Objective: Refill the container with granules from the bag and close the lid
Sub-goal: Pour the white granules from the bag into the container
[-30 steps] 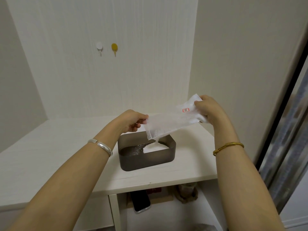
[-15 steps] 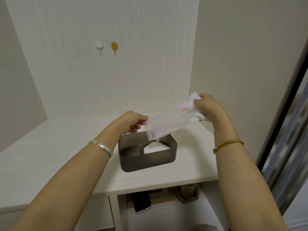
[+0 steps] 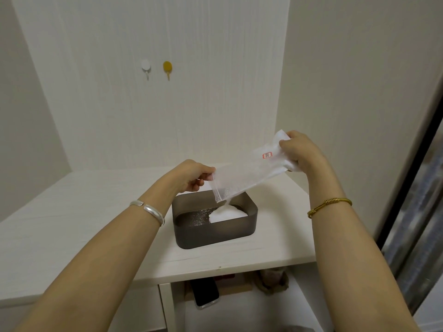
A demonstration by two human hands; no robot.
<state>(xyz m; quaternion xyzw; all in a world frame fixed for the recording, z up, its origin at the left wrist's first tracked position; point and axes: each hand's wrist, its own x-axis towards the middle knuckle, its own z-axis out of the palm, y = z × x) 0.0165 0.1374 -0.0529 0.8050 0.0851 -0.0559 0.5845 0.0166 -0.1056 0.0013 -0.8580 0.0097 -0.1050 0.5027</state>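
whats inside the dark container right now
Inside the dark container a white heap of granules sits at the right side, with scattered grains on the dark floor to the left. The floor under the heap is covered.

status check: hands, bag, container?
Left hand pinches the clear plastic bag at its mouth; right hand grips its raised end. White granules pouring into the dark brown rectangular container. Lid not visible. Nothing obstructing.

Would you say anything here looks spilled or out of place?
No spill shows. The granules are heaped only at the right end of the container, under the tilted bag, leaving the left end nearly bare.
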